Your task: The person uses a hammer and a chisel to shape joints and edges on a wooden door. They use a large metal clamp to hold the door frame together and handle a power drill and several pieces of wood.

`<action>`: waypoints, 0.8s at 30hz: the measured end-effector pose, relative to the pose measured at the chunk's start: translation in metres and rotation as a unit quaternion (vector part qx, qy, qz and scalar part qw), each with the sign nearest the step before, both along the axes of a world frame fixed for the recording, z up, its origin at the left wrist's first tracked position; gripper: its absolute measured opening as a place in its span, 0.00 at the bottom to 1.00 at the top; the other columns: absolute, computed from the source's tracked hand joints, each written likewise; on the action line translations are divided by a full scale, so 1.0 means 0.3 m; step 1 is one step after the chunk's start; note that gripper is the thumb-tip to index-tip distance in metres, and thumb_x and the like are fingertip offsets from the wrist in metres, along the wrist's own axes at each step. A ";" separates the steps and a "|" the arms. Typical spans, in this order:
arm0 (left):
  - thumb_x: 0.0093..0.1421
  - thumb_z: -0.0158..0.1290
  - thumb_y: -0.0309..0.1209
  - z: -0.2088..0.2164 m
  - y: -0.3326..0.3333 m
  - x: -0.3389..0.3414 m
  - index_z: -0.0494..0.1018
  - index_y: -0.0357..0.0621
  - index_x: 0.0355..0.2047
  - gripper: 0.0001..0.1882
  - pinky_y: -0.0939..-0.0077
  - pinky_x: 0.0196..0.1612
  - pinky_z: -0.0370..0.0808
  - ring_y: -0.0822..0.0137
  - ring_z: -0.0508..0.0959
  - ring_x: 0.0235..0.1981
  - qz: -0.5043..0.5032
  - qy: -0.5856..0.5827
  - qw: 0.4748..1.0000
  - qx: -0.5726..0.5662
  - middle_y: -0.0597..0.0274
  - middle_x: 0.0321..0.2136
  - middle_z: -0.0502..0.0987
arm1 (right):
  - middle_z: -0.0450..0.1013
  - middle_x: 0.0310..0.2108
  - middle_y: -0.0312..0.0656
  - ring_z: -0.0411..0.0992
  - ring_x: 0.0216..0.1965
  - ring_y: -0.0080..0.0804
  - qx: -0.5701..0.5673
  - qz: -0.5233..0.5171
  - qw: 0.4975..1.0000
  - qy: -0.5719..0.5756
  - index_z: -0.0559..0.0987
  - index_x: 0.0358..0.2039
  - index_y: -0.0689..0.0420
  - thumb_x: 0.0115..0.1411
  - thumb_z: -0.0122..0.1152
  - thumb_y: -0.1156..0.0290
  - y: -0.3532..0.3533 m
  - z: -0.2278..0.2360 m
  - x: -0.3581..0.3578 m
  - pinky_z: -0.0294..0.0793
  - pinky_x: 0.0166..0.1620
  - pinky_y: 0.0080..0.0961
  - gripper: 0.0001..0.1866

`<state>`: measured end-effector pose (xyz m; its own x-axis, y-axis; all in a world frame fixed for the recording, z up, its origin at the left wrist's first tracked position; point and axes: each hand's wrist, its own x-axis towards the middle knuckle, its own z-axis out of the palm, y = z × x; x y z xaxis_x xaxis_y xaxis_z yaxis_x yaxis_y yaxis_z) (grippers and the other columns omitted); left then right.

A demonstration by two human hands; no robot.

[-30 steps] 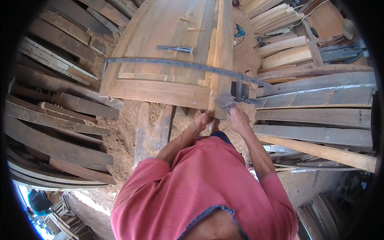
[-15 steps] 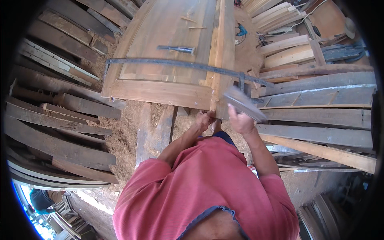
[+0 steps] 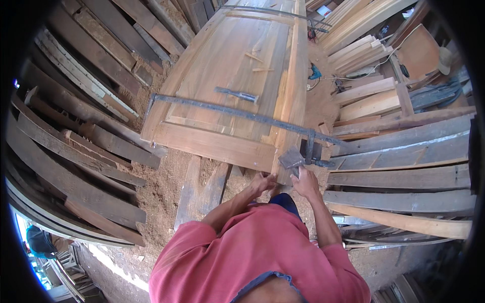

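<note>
A wooden panelled door (image 3: 217, 141) lies flat in front of me, its near end close to my body. My left hand (image 3: 263, 184) is at the near right corner of the door, fingers curled against its end; whatever they hold is hidden. My right hand (image 3: 306, 183) grips the handle of a mallet (image 3: 291, 158) with a blocky grey-brown head, which is over the door's near right corner. A long metal bar clamp (image 3: 227, 113) crosses the door, its jaw and screw just beyond the mallet. On the panel rests a chisel (image 3: 236, 94) with a bluish handle.
Two thin wood strips (image 3: 262, 69) lie on the door. A second bar clamp (image 3: 262, 9) crosses its far end. Stacked boards line the left (image 3: 101, 136) and right (image 3: 404, 177). A teal power tool (image 3: 314, 72) is on the sawdust-covered floor, right of the door.
The mallet, raised and blurred before, has come down and left to the door's corner with my right hand. My left hand stays at the corner. The whole view has shifted, showing more of the door's far end.
</note>
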<state>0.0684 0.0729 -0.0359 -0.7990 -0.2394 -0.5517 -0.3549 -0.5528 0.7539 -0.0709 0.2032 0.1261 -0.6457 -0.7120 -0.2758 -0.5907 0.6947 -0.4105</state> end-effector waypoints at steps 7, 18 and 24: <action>0.58 0.54 0.40 0.256 -0.397 -0.090 0.76 0.46 0.44 0.17 0.52 0.48 0.75 0.47 0.79 0.42 -0.235 0.022 0.825 -0.514 0.46 0.35 0.80 | 0.74 0.24 0.47 0.74 0.26 0.42 -0.251 -0.171 0.937 -0.174 0.75 0.39 0.66 0.55 0.65 0.67 0.203 -0.134 -0.042 0.75 0.35 0.36 0.17; 0.53 0.55 0.29 0.272 -1.003 -0.575 0.69 0.50 0.55 0.26 0.49 0.57 0.68 0.44 0.71 0.56 -0.300 -0.209 0.560 -0.744 0.48 0.54 0.72 | 0.68 0.20 0.34 0.66 0.17 0.19 -0.308 -0.305 0.860 -0.271 0.72 0.32 0.59 0.60 0.63 0.71 0.300 -0.066 -0.063 0.67 0.21 0.19 0.08; 0.54 0.54 0.27 0.456 -0.872 -0.716 0.72 0.44 0.46 0.17 0.60 0.42 0.78 0.50 0.81 0.41 -0.120 0.000 0.660 -0.742 0.51 0.39 0.81 | 0.69 0.19 0.34 0.67 0.17 0.20 -0.290 -0.338 0.865 -0.230 0.73 0.31 0.59 0.59 0.62 0.71 0.350 0.002 -0.114 0.68 0.22 0.23 0.08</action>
<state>-0.1463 -0.1885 0.1010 -0.9121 -0.3824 0.1474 -0.2980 0.8657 0.4022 -0.1052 0.3083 0.1266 -0.8854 -0.3200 -0.3372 0.1890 0.4150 -0.8900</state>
